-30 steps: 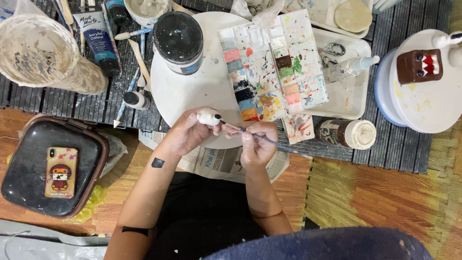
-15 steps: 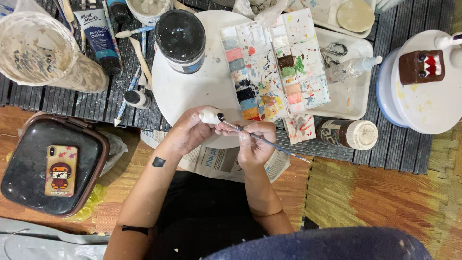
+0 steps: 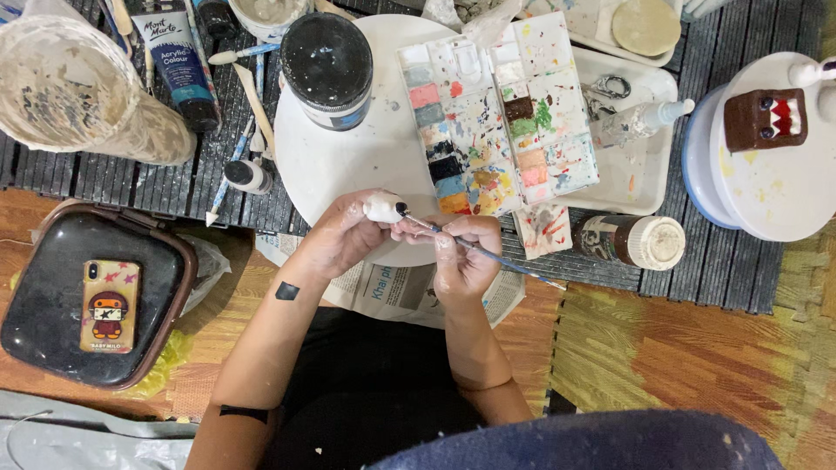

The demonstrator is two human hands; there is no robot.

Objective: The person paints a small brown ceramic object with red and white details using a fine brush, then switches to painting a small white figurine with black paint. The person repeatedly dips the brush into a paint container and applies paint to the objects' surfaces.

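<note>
A dark-blue paint tube (image 3: 181, 54) lies upper left beside a black-lidded jar (image 3: 326, 59); a spattered paint palette (image 3: 496, 113) sits centre. The left hand (image 3: 344, 233) has its grip closed on a small white figure (image 3: 384, 208) — the right hand (image 3: 461, 261) pinches a thin brush (image 3: 488, 252), tip touching it.

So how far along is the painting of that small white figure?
Early. The small white figure in the left hand shows one black spot; the rest looks bare white. The right hand holds the brush with its tip at that spot. The paint palette lies open.
</note>
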